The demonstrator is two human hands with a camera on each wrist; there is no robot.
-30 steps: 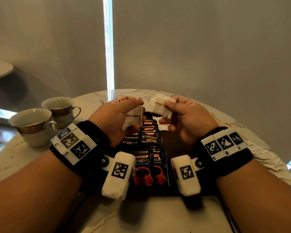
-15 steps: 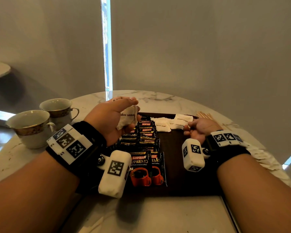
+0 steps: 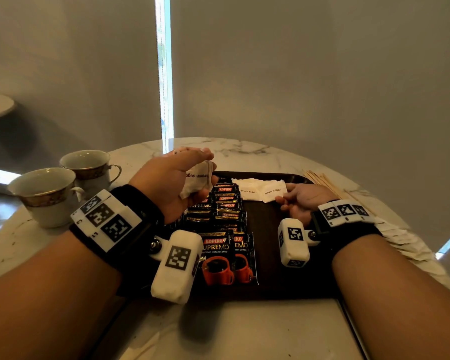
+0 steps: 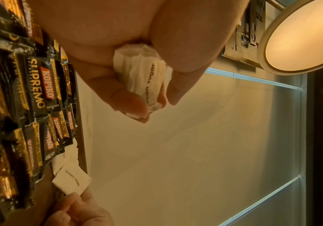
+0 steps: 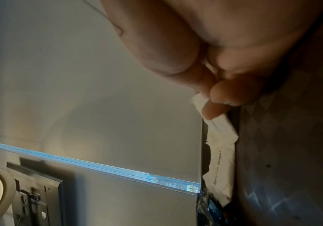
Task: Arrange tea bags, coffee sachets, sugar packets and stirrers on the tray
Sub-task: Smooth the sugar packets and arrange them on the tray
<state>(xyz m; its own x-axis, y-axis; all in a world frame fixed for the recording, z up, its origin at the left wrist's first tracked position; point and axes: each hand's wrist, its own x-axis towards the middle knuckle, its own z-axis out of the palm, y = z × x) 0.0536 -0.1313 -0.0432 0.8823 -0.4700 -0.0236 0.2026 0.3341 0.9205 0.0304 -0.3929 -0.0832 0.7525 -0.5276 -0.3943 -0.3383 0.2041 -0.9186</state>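
The brown sugar packets [image 3: 260, 191] lie in a row at the far end of the dark tray [image 3: 283, 268], right of the overlapping coffee sachets [image 3: 220, 229]. The right hand [image 3: 300, 201] pinches the rightmost packet's corner. The left hand [image 3: 170, 183] is raised over the sachets, fingers wrapped around a bunch of packets [image 4: 143, 81]. Stirrers [image 3: 327, 183] lie right of the tray on the marble table [image 3: 244, 331]; two cups [image 3: 63, 183] stand far left.

The left hand [image 3: 172, 178] hides the tray's [image 3: 276, 255] far-left corner and some coffee sachets [image 3: 220, 222].
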